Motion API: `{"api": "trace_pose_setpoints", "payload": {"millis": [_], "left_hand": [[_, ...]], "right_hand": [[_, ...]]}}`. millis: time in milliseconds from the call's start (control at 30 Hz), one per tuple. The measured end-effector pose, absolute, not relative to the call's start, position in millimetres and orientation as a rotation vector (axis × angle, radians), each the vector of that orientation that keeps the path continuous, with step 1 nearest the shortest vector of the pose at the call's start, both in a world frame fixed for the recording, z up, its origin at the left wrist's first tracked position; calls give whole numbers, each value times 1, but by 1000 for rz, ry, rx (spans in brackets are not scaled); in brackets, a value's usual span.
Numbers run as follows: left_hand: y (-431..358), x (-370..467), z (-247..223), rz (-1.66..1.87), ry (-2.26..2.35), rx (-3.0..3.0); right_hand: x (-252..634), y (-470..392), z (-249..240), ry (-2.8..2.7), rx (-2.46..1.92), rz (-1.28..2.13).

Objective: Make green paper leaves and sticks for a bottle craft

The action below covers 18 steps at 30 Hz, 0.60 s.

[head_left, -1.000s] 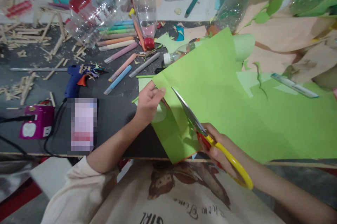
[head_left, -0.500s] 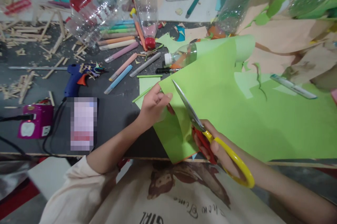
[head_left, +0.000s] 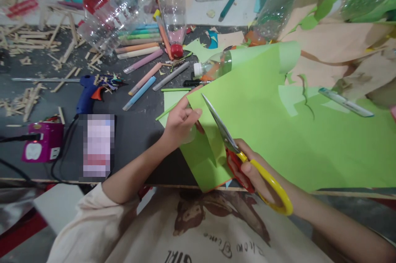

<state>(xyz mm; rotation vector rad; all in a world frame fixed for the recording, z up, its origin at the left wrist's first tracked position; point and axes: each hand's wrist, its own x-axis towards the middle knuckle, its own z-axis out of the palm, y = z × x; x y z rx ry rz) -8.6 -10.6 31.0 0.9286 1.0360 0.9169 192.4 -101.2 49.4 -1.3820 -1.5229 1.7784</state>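
Well | left hand (head_left: 179, 126) grasped green paper (head_left: 250, 98) by its far-left corner | right hand (head_left: 255, 175), nearer paper's front edge, clenched scissors (head_left: 222, 129), blades slanting toward that corner

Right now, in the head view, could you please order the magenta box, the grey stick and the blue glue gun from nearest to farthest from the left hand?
1. Grey stick, beyond the left hand and slightly left.
2. Blue glue gun, farther off to the left.
3. Magenta box, farthest left.
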Motion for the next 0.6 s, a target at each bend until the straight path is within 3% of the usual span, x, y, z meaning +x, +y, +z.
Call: {"api": "trace_pose_setpoints", "payload": {"millis": [600], "left_hand": [[-3,-8,19,1024,1045,898]], "right_hand": [[194,-100,59,-1531,-1445,1871]]}}
